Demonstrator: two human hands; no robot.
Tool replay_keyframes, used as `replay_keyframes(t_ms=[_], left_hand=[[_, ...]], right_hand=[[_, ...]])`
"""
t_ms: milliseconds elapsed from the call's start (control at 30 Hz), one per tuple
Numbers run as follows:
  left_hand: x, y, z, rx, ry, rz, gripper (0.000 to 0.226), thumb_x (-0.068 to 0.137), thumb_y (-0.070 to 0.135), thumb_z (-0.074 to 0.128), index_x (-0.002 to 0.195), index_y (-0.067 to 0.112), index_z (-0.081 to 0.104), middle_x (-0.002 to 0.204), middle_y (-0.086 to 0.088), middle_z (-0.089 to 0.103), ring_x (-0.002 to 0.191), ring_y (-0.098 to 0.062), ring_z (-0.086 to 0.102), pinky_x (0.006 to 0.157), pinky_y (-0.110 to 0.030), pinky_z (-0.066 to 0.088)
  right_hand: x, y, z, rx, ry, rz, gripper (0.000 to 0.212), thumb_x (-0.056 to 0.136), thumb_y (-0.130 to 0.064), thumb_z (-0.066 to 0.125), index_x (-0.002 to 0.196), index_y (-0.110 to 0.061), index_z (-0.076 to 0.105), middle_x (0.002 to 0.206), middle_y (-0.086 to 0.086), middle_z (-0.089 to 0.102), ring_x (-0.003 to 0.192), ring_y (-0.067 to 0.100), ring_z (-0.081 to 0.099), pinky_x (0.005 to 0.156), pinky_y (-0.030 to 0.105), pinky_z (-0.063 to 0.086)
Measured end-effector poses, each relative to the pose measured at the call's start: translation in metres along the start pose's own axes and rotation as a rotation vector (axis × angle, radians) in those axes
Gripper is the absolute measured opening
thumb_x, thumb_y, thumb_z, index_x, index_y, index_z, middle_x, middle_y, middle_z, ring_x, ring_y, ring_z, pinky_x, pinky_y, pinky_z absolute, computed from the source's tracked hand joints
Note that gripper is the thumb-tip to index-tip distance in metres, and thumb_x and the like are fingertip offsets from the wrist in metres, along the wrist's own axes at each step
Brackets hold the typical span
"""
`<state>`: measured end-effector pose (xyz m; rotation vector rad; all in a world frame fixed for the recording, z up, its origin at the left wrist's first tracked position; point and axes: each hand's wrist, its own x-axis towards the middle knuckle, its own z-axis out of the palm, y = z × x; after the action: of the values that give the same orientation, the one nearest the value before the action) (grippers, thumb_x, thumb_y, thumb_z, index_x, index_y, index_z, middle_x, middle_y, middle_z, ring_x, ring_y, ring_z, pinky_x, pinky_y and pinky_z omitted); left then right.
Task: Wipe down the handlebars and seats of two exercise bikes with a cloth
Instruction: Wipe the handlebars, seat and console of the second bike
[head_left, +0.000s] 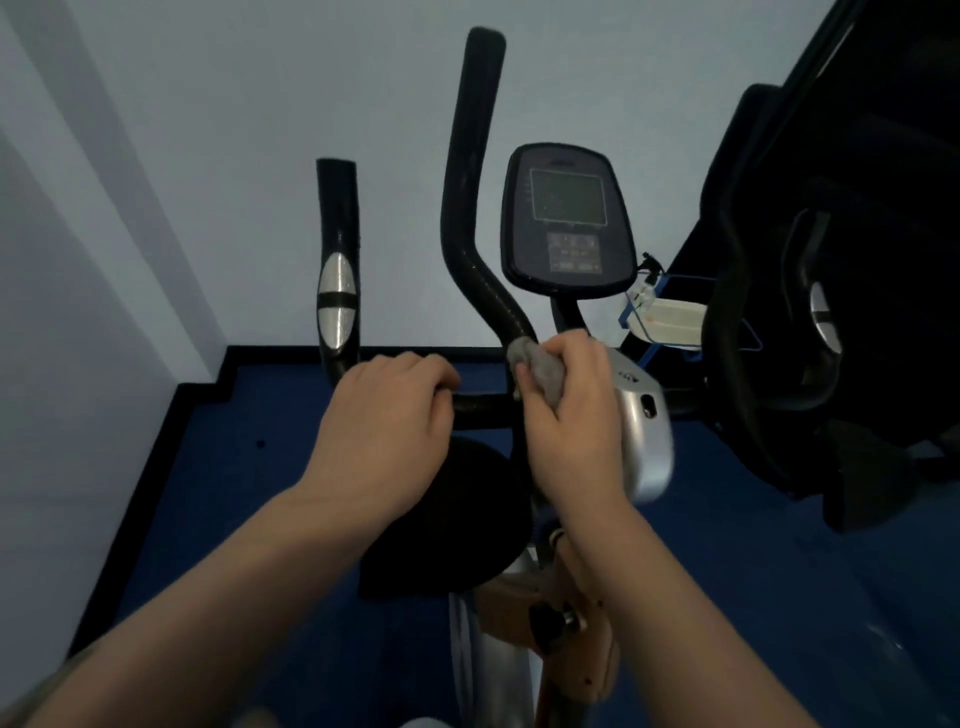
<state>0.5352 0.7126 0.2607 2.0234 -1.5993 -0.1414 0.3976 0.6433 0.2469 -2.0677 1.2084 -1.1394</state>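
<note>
I am working on the near bike's handlebars, with the console (569, 223) as my landmark. My right hand (571, 410) sits just below the console, fingers curled tight round a bunched grey cloth (540, 366), pressing it against the base of the inner bar (470, 208) where that bar bends down to the crossbar (480, 410). My left hand (387, 421) is down and left of the console, curled over the crossbar at the foot of the outer grip (337, 270), steadying the frame. The seat is not in view from here. The second bike (810, 291) stands to the right of the console, untouched by either hand.

I judge this the handlebar step on the first bike, well short of the end. Next I should slide the cloth up the inner bar to its tip, keeping the wrap snug, then cross to the outer grip with its silver pads.
</note>
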Motion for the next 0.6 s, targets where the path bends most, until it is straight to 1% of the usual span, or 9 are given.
replay_keyframes(t_ms=[67,100,167,200,267,333,400,467,600], left_hand=[[-0.002,0.0,0.0,-0.009,0.02,-0.012,0.024,0.094,0.021,0.047,0.109,0.021,0.066,0.104,0.004,0.068,0.095,-0.018,0.059,0.089,-0.036,0.044],[-0.003,0.0,0.0,-0.008,0.023,-0.013,0.024,0.094,0.02,0.047,0.108,0.021,0.066,0.102,0.004,0.068,0.093,-0.017,0.058,0.087,-0.035,0.044],[-0.004,0.0,-0.001,0.001,0.022,-0.002,0.023,0.094,0.02,0.047,0.106,0.022,0.066,0.1,0.005,0.067,0.091,-0.017,0.058,0.086,-0.033,0.043],[-0.003,0.001,-0.002,0.009,0.02,0.006,0.023,0.093,0.02,0.047,0.106,0.023,0.066,0.099,0.006,0.067,0.091,-0.016,0.058,0.086,-0.033,0.043],[-0.001,0.001,-0.002,0.014,0.014,0.018,0.023,0.093,0.021,0.047,0.106,0.023,0.066,0.1,0.006,0.067,0.092,-0.015,0.058,0.088,-0.033,0.043],[0.0,0.0,-0.001,0.007,0.016,0.023,0.023,0.093,0.02,0.047,0.106,0.024,0.066,0.099,0.006,0.067,0.091,-0.016,0.058,0.088,-0.034,0.043],[-0.001,-0.001,0.0,-0.007,0.013,0.033,0.023,0.092,0.02,0.048,0.105,0.023,0.066,0.099,0.006,0.067,0.09,-0.017,0.058,0.087,-0.035,0.044],[-0.001,-0.001,0.0,-0.014,0.011,0.044,0.023,0.093,0.02,0.047,0.106,0.023,0.066,0.099,0.006,0.067,0.091,-0.017,0.058,0.088,-0.036,0.044],[-0.002,-0.003,0.0,-0.047,-0.004,0.053,0.021,0.093,0.021,0.047,0.105,0.025,0.064,0.097,0.009,0.064,0.09,-0.014,0.055,0.086,-0.032,0.042]], right_hand=[[-0.009,0.004,-0.004,0.052,-0.01,0.019,0.012,0.089,-0.032,0.056,0.087,-0.021,0.052,0.094,-0.001,0.048,0.082,-0.005,0.045,0.069,0.007,0.035],[-0.016,0.006,-0.008,0.091,-0.025,0.04,0.014,0.088,-0.04,0.052,0.087,-0.026,0.054,0.095,-0.001,0.048,0.086,-0.004,0.046,0.072,0.006,0.034],[-0.027,0.007,-0.014,0.155,-0.042,0.081,0.018,0.087,-0.047,0.046,0.084,-0.033,0.056,0.097,-0.002,0.051,0.092,-0.002,0.049,0.075,0.004,0.034],[-0.029,0.007,-0.015,0.161,-0.04,0.089,0.014,0.087,-0.046,0.048,0.083,-0.035,0.057,0.098,-0.003,0.051,0.094,-0.002,0.049,0.076,0.003,0.034],[-0.027,0.008,-0.01,0.096,-0.017,0.069,0.004,0.087,-0.036,0.056,0.084,-0.034,0.056,0.1,-0.007,0.048,0.095,-0.004,0.048,0.077,0.002,0.034],[-0.014,0.005,0.0,0.018,0.008,0.011,0.006,0.088,-0.024,0.06,0.086,-0.027,0.056,0.101,-0.007,0.045,0.093,-0.005,0.047,0.076,0.002,0.035],[0.0,0.001,0.005,-0.015,0.052,-0.037,0.004,0.088,-0.017,0.061,0.089,-0.019,0.057,0.101,-0.004,0.044,0.087,-0.001,0.049,0.075,0.003,0.036],[0.0,0.0,0.007,-0.021,0.08,-0.044,0.005,0.089,-0.015,0.061,0.091,-0.016,0.057,0.102,-0.002,0.045,0.087,0.003,0.049,0.076,0.006,0.038],[-0.039,0.006,-0.001,-0.011,0.065,-0.043,0.011,0.087,-0.017,0.061,0.092,-0.025,0.055,0.101,-0.006,0.045,0.097,-0.004,0.046,0.082,0.005,0.035]])
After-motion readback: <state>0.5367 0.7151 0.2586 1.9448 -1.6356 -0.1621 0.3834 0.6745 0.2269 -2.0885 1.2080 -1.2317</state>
